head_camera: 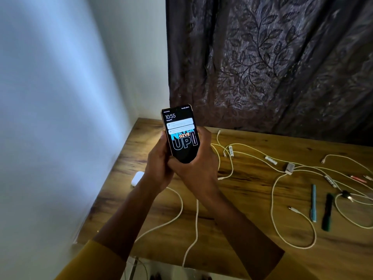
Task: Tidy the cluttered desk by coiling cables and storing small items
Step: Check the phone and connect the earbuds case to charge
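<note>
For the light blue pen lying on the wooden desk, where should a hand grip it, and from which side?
Grip the light blue pen at mid-barrel, coming from above with the right hand. It lies flat on the wooden desk, with bare wood along both long sides, so fingers can pinch across the slim barrel.

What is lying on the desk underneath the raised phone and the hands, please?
White cables run across the wooden desk below both hands, left hand and right hand, gripping the phone. A white case peeks out; its far side is covered.
</note>
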Available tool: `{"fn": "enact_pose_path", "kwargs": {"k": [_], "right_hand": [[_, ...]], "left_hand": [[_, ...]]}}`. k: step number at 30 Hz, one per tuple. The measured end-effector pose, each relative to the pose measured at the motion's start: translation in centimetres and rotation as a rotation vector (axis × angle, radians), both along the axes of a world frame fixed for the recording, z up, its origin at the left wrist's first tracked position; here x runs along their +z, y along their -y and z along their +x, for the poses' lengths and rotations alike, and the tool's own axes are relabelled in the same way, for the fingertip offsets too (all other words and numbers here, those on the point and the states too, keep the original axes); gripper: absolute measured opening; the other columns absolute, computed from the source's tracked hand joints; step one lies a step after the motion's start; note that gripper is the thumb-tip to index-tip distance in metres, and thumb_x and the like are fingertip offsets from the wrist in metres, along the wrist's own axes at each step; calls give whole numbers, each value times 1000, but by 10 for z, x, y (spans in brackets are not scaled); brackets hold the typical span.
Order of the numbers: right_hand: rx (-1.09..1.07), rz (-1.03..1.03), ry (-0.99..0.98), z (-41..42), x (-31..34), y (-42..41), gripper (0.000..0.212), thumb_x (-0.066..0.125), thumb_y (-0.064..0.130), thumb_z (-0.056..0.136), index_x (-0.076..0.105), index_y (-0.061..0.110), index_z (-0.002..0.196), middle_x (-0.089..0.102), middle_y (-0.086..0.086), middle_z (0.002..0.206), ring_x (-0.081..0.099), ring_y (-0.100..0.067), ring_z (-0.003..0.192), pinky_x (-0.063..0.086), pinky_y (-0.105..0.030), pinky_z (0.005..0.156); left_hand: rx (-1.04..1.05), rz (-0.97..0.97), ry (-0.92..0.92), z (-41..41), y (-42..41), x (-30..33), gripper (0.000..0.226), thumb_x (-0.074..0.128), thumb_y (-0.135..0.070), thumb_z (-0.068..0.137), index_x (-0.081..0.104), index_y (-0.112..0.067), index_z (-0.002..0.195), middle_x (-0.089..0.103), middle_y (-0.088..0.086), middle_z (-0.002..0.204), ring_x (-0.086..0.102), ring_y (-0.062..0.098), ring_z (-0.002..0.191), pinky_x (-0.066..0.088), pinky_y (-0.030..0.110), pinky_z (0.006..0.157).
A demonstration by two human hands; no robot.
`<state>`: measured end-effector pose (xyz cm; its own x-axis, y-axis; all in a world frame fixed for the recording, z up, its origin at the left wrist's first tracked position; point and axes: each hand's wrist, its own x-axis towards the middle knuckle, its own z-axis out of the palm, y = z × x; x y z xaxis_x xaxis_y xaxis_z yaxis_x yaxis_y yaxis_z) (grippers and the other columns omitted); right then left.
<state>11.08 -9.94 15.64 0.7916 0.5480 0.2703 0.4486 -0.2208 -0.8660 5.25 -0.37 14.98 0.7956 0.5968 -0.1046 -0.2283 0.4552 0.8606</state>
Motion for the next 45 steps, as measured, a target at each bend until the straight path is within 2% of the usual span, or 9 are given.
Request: {"fn": "enact_pose_path", "kwargs": {"k": [6,10,14,19,27,33,36,41,45], "right_hand": [[3,40,49,-10,6,-1,101,88,40,69,28,25,149,60,8,134,62,-9,117,57,-31,91],[-3,27,105,-14,8,0,99,86,44,73,27,22,151,59,6,135,62,-11,116,59,-31,89],[-23,13,149,-17,11,0,97,82,51,75,29,22,150,61,6,127,66,-10,105,61,-31,79],[-18,50,122,-18,12,-1,96,84,49,74,30,26,150,59,10,126,64,-7,106,62,-33,80],[-8,105,132,-18,13,-3,91,87,46,74,36,25,147,63,10,120,65,-5,101,53,-12,75],[16,135,109,-17,14,-5,96,87,42,74,30,23,149,61,6,130,65,-10,112,60,-29,84],[45,156,94,-15,14,-7,96,88,38,74,30,23,148,60,7,132,64,-8,115,60,-31,87],[73,244,-14,-13,17,-9,72,80,30,88,38,22,145,60,23,120,64,6,107,53,-11,80],[112,312,-111,-11,20,-8,49,66,18,100,42,23,142,62,30,114,64,11,105,51,-9,79]], "left_hand": [[1,-17,-11,-9,3,18,56,25,-48,112,51,-15,150,63,14,142,61,31,132,55,39,101],[7,-23,-3,-14,5,24,57,26,-49,111,54,-16,147,66,13,138,64,30,128,58,36,94],[11,-1,-3,-17,7,28,56,28,-49,110,59,-15,143,68,13,135,66,28,125,59,33,91],[9,0,-16,-18,7,30,56,28,-50,111,61,-17,141,68,13,134,65,29,126,58,34,93],[28,-6,-19,-17,6,32,52,29,-51,110,67,-24,135,70,11,130,63,33,129,51,46,106],[34,-21,2,-17,2,38,53,28,-49,112,65,-21,138,67,13,136,63,31,129,49,46,106],[54,-22,27,-16,2,42,54,26,-43,113,78,-28,117,72,11,127,69,28,119,50,47,104],[42,-49,29,-16,-2,45,56,27,-46,113,79,-28,116,73,11,126,70,29,116,51,47,103],[14,-76,12,-17,-5,46,57,27,-51,111,64,-19,140,67,15,136,66,33,123,53,47,100]]}}
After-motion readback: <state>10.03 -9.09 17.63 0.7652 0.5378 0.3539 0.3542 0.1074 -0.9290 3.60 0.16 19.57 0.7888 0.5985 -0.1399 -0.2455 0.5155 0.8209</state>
